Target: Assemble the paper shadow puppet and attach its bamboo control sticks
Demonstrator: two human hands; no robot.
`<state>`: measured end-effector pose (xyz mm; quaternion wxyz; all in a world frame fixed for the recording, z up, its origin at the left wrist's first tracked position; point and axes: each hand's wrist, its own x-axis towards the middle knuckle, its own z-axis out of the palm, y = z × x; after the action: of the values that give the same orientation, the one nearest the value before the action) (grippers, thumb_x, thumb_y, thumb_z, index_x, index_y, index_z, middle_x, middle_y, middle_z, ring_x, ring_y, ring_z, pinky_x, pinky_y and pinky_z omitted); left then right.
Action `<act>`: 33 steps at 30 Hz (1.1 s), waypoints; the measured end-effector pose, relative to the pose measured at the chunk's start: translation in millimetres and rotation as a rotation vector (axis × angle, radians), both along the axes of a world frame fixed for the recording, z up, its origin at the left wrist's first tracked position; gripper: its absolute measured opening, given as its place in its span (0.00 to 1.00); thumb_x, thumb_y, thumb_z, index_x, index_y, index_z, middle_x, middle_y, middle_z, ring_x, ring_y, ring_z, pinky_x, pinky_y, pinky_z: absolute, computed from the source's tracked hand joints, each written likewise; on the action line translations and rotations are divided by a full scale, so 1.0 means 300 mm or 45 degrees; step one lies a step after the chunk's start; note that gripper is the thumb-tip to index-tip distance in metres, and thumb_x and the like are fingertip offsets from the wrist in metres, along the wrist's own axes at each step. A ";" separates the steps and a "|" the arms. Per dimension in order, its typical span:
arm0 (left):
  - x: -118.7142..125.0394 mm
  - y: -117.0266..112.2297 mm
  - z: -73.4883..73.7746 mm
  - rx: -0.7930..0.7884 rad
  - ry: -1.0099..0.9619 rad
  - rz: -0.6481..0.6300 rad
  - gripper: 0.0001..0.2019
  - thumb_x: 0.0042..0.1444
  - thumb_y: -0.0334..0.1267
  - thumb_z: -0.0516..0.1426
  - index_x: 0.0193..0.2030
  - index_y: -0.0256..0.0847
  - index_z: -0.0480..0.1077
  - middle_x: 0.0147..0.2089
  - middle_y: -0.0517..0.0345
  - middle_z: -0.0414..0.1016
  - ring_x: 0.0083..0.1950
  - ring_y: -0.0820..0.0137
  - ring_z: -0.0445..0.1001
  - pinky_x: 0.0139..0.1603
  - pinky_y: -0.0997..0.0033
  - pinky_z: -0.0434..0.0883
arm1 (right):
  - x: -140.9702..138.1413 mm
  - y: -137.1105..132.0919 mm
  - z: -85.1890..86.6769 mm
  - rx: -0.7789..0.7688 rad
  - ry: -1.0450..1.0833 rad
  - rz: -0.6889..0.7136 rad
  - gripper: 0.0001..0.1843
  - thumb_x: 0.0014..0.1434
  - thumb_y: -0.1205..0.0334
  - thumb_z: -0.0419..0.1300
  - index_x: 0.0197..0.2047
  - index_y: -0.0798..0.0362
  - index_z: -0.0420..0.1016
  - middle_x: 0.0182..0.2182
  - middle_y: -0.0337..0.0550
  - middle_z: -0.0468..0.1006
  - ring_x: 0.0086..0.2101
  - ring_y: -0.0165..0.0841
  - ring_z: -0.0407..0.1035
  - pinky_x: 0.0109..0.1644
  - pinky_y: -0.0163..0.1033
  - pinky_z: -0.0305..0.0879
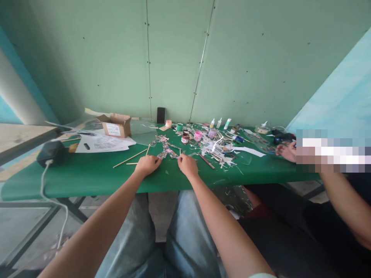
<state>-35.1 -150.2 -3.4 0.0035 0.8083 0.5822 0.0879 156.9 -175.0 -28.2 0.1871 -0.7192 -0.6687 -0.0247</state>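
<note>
A flat, person-shaped figure covered in multicoloured patterned pieces lies on the green table in front of me, its limbs spread. My left hand is closed at its lower left, and a thin wooden stick rises from the fingers towards the figure's arm. On the other side, my right hand is closed around a second thin stick, of which a short end shows by the figure's other arm. The fingertips of both hands are partly hidden. Another loose wooden stick lies left of my left hand.
Paint jars, including a dark red one and a pink one, stand beside a heap of paper scraps. Leftward are a cardboard box, papers and a black adapter. At right is a co-worker's hand.
</note>
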 end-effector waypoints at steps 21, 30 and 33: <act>-0.015 0.014 -0.022 0.046 -0.144 -0.025 0.21 0.65 0.41 0.45 0.59 0.52 0.71 0.51 0.55 0.80 0.50 0.61 0.78 0.47 0.69 0.70 | 0.002 -0.006 0.004 -0.001 0.013 0.011 0.15 0.68 0.62 0.48 0.46 0.52 0.76 0.39 0.49 0.83 0.40 0.38 0.77 0.40 0.35 0.65; -0.015 0.020 -0.018 0.022 -0.125 -0.016 0.21 0.65 0.39 0.45 0.59 0.52 0.71 0.52 0.55 0.80 0.51 0.60 0.78 0.49 0.68 0.71 | 0.002 0.002 0.005 -0.013 0.027 0.006 0.14 0.67 0.62 0.49 0.45 0.51 0.76 0.38 0.48 0.83 0.40 0.38 0.77 0.40 0.35 0.64; -0.013 0.020 -0.017 0.016 -0.124 -0.015 0.20 0.65 0.38 0.46 0.56 0.52 0.74 0.52 0.57 0.80 0.51 0.60 0.78 0.49 0.68 0.71 | 0.002 0.000 0.005 -0.014 0.028 0.005 0.15 0.67 0.62 0.48 0.45 0.51 0.76 0.38 0.48 0.83 0.40 0.38 0.77 0.40 0.35 0.64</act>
<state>-39.0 -144.3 -8.5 0.0274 0.8064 0.5761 0.1307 157.4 -174.9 -26.7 0.1908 -0.7190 -0.6682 -0.0127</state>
